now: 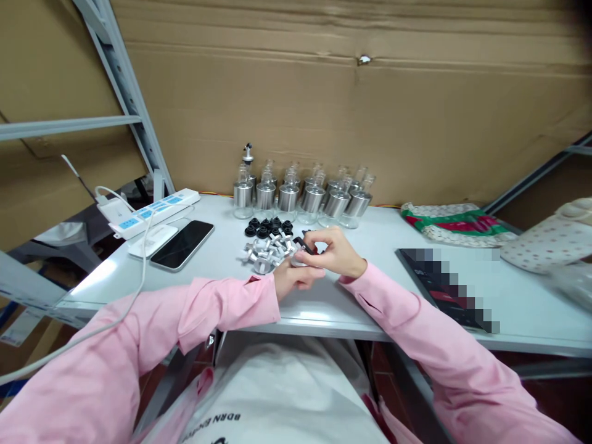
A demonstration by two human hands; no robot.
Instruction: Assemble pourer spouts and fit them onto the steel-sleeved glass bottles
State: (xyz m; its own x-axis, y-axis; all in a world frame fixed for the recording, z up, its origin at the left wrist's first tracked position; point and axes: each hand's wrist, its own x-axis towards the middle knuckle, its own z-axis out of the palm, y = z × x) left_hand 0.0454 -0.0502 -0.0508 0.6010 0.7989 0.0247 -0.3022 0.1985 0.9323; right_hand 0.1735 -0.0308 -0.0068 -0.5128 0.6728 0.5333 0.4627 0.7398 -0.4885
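My left hand (298, 277) is closed around a silver pourer spout whose base shows at the fingertips. A black stopper (303, 246) sits at the top of that spout, pinched by my right hand (337, 250). Both hands meet just above the table. Beside my left hand lies a heap of loose silver pourer spouts (263, 265). Several black stoppers (263, 230) are grouped behind the heap. Further back stand rows of glass bottles with metal sleeves (288, 196), and one at the back left carries a fitted silver and black pourer (248, 153).
A phone (183, 245), a white charger and a power strip (157, 213) with cables occupy the left side. On the right are a dark tablet-like item (444, 287), partly blurred, a patterned cloth bag (456, 225) and a dotted roll. Cardboard (296, 98) backs the table.
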